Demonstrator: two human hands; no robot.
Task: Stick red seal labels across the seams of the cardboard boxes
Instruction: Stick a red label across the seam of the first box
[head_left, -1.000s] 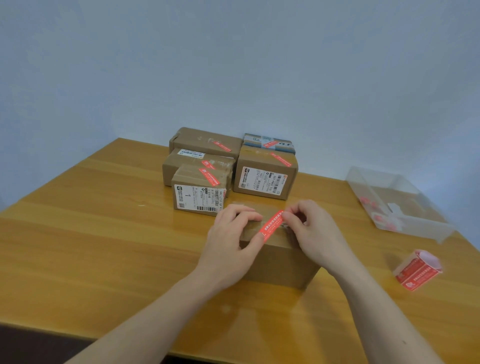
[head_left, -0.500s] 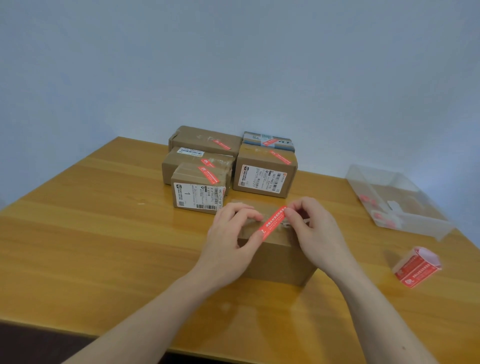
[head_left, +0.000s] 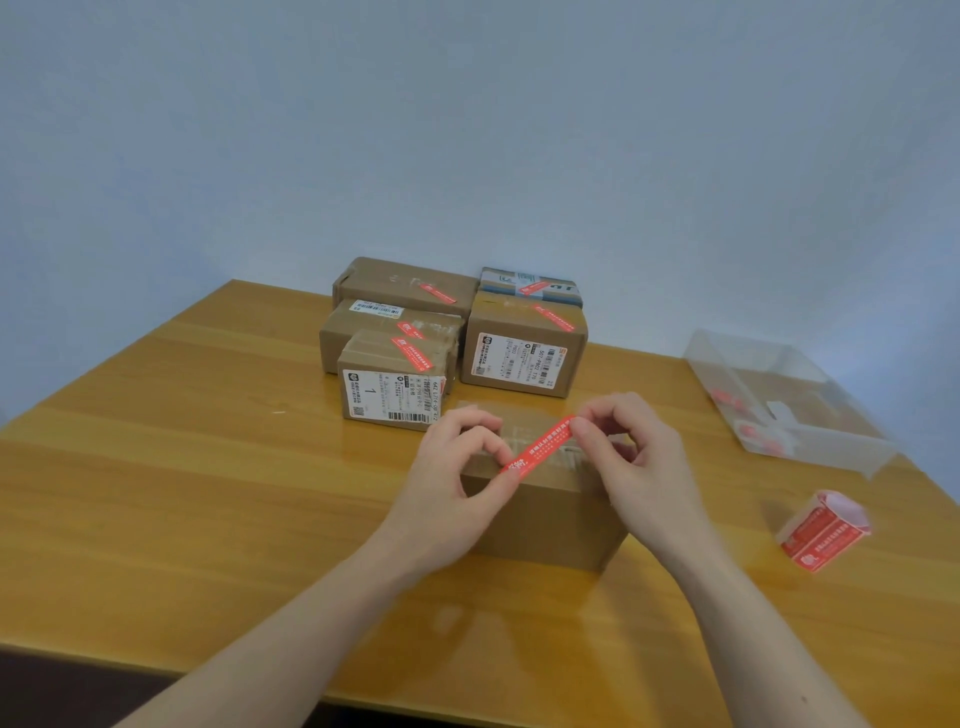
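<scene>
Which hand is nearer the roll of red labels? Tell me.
Right. The right hand pinches the red label's far end, closer to the roll of red labels; the left hand pinches its near end, farther left.

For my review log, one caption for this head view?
Left hand and right hand hold a red seal label over the nearest cardboard box, sealed boxes behind.

Near box (head_left: 540, 514) at centre of table (head_left: 156, 493), five sealed boxes (head_left: 457, 332) clustered behind it, label roll (head_left: 823, 530) to its right, bin (head_left: 789, 400) behind roll.
</scene>
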